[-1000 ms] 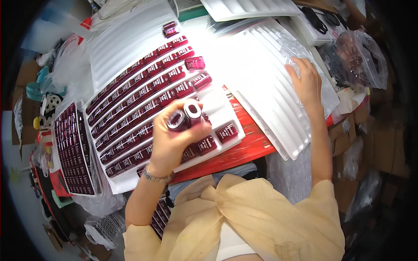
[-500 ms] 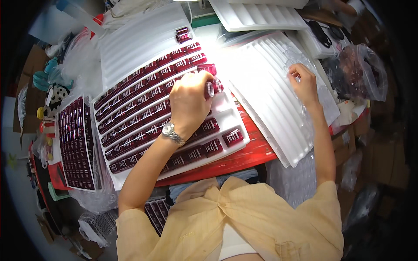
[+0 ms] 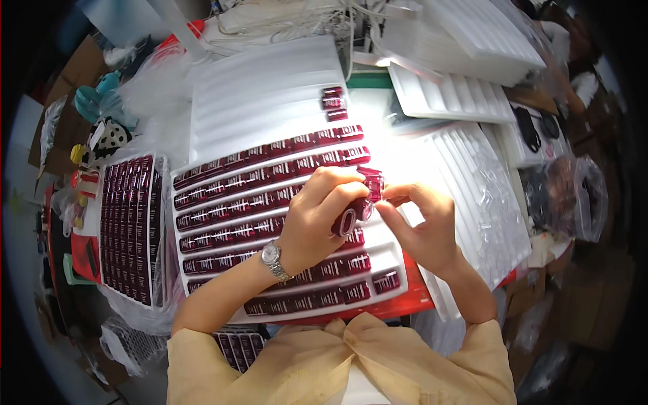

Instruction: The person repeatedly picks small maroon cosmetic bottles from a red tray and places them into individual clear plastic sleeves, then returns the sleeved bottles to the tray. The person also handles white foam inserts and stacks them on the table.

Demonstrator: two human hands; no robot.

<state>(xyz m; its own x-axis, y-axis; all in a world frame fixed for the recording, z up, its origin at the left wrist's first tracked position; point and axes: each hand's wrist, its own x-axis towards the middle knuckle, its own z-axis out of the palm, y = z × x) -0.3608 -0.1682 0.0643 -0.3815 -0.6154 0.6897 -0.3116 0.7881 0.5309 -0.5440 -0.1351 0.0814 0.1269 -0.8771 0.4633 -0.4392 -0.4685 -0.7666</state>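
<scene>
My left hand (image 3: pixel 317 212), with a metal watch at the wrist, is closed around a few small dark-red glossy containers (image 3: pixel 345 221) with oval pale-rimmed ends. My right hand (image 3: pixel 425 223) is beside it, thumb and forefinger bent in a pinch at the right end of these containers. Whatever those fingertips hold is too small to make out. Below both hands lies a white ribbed tray (image 3: pixel 388 251) filled with rows of similar dark-red labelled containers (image 3: pixel 290 143). A bright red container (image 3: pixel 372 181) shows just above the left fingers.
Behind stands another white ribbed tray (image 3: pixel 263 88) with several red pieces at its right end. A full tray (image 3: pixel 128 229) lies to the left. White ribbed trays under a clear plastic sheet (image 3: pixel 482 216) lie to the right. A lamp (image 3: pixel 385 62) shines at the back.
My right hand has come left from the clear sheet to the containers in my left hand. More red pieces show on the rear tray, as the view has shifted.
</scene>
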